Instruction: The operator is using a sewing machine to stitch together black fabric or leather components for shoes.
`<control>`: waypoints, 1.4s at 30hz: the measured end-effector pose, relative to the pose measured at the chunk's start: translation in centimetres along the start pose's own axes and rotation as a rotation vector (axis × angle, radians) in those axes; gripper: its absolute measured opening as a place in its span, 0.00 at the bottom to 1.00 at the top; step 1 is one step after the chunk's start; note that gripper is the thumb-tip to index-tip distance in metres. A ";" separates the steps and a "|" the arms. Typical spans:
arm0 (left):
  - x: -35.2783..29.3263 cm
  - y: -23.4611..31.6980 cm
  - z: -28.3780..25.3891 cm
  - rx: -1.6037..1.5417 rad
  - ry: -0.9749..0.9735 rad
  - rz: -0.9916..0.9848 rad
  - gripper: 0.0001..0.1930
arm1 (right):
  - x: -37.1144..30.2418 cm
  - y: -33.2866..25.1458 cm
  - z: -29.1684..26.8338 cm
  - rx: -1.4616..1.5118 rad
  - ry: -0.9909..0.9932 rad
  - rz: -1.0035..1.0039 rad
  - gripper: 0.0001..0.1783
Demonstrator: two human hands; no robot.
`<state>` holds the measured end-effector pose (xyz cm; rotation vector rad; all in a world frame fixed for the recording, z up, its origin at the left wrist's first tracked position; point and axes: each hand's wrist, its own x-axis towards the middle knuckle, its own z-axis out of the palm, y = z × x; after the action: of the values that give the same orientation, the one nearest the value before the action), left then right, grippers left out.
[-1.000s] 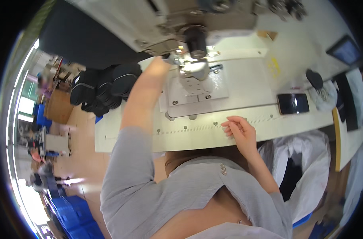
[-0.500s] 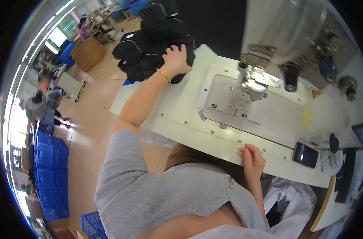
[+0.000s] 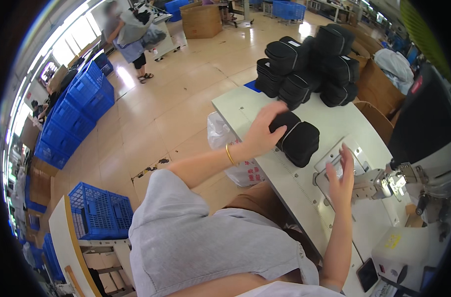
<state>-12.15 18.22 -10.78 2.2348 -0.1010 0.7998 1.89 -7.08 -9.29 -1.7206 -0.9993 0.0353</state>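
Black bundle (image 3: 302,143) on the table (image 3: 230,104), its band (image 3: 291,132) still on.
Left hand (image 3: 261,132) curves at its end, grip unclear; right hand (image 3: 341,177) spreads empty near the sewing machine (image 3: 427,158); more bundles (image 3: 287,55) sit stacked behind.

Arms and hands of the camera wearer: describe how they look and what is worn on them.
Both the left hand and the right hand are bare, without gloves. A thin gold-coloured bangle circles the left wrist; none shows on the right. The left sleeve is loose, plain light grey and ends around the elbow, leaving the forearm uncovered.
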 end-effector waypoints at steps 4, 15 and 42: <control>-3.8 0.9 4.3 0.107 0.607 -0.368 0.38 | 7.1 2.3 3.7 0.176 -0.069 0.326 0.36; -4.1 2.8 7.1 -0.712 0.191 -0.599 0.42 | -2.7 1.3 4.6 0.540 -0.058 0.669 0.38; -2.9 5.9 12.3 -0.213 -0.541 0.291 0.70 | -13.3 -0.4 -3.3 -0.383 -0.235 0.138 0.47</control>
<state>-9.91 5.18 -15.24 2.1984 -0.7469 0.2880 -5.38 -17.97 -13.47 -2.1727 -1.1084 0.1465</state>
